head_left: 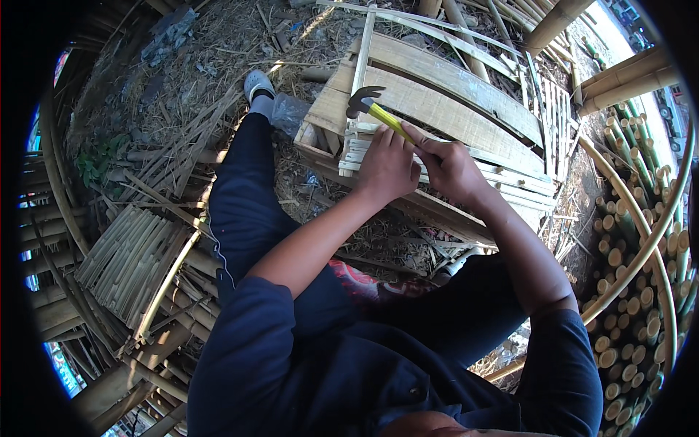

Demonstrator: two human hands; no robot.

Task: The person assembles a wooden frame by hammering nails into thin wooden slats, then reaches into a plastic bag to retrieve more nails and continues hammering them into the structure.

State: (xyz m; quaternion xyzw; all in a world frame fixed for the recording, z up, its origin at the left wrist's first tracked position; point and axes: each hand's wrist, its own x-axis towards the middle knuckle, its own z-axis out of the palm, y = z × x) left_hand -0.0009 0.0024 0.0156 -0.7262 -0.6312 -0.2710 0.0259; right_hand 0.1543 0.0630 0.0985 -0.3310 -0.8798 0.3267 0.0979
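Observation:
A claw hammer with a yellow handle and dark head is in my right hand, whose fingers wrap the handle. Its head points away to the left, above the slats. Close beside it, my left hand is closed over the ends of pale bamboo slats. What its fingers hold is hidden. The slats lie side by side across a wooden crate bench made of planks with gaps. An upright thin strip crosses the planks' left end.
Stacked cut bamboo poles fill the right side, with curved poles before them. A finished-looking slatted bamboo panel lies at left on more poles. My outstretched leg is left of the bench. Scraps litter the ground.

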